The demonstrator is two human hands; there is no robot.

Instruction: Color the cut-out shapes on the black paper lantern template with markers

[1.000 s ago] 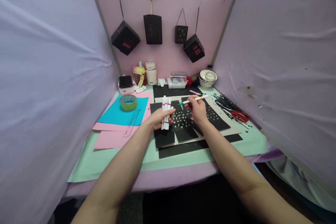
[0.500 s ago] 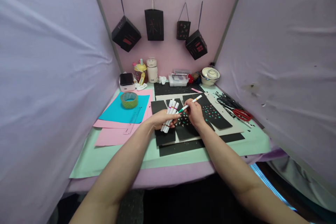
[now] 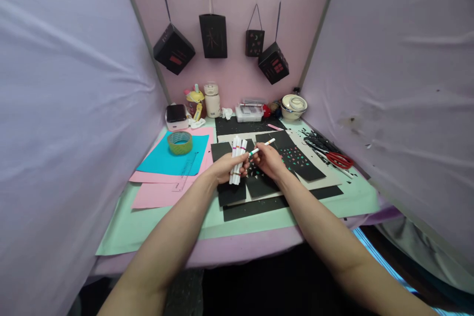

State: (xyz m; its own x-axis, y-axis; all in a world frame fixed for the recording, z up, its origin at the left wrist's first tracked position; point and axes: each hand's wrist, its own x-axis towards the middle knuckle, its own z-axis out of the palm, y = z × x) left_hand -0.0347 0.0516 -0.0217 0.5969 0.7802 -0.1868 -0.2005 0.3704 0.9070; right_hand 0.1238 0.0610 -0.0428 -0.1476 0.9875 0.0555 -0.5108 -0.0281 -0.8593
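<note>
My left hand [image 3: 226, 167] is closed around a bundle of white marker pens [image 3: 235, 173] with coloured bands, standing nearly upright in the fist. A single white marker [image 3: 262, 147] with a green band at its lower left end is pinched in my right hand [image 3: 269, 160]. That green end is close to my left fingertips; I cannot tell whether it touches them. Below both hands lie black card pieces [image 3: 231, 195], one cut with small openings [image 3: 296, 157] showing green, red and white. They rest on a pale board [image 3: 329, 181].
Left are blue paper [image 3: 155, 160], pink paper [image 3: 151, 200], a tape roll [image 3: 180, 147] and a clear ruler [image 3: 187, 170]. Red-handled scissors [image 3: 339, 160] and black scraps [image 3: 314, 138] lie right. Bottles [image 3: 212, 101], a plastic box [image 3: 250, 113] and a bowl [image 3: 292, 112] stand behind. Black paper lanterns [image 3: 213, 37] hang above.
My right hand has drawn slightly nearer my left hand, and the single marker lies at a flatter tilt. The bundle stands more upright. The whole view has shifted slightly.
</note>
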